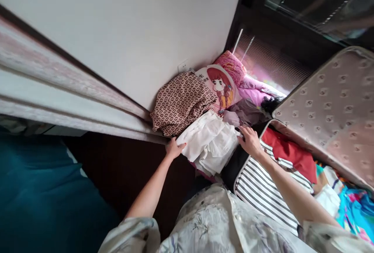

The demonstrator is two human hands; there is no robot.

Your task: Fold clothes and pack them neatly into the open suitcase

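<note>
Walls first: a plain white wall (pixel 131 23) fills the upper left, smooth and matte, with a small socket plate (pixel 183 66) low on it. Below it runs a long pale slab with pinkish edging, perhaps a bed board (pixel 58 85), slanting down toward the corner. At right a quilted mattress (pixel 336 116), beige with a stitched dimple pattern, stands tilted up on its edge. A teal cloth (pixel 37 194) covers the lower left, soft and flat.

Beneath the mattress lie clothes: a black-and-white striped garment (pixel 260 190), a red one (pixel 292 151) and bright turquoise fabric (pixel 356 206). In the corner sits a heap: a brown cloth with a small repeating print (pixel 181 101), a cushion printed with a red-haired cartoon girl (pixel 220 85), a pink quilted pillow (pixel 232 66) and lilac satin-like fabric (pixel 254 91).

In front of that heap lies a folded white garment (pixel 209 142), thin and crumpled, in a rough rectangle. The left hand (pixel 174 148) touches its left edge, fingers curled lightly around the fabric. The right hand (pixel 250 140) presses on its right edge, fingers spread fairly wide and flat. Both arms come out of loose floral-print sleeves (pixel 210 222).
</note>
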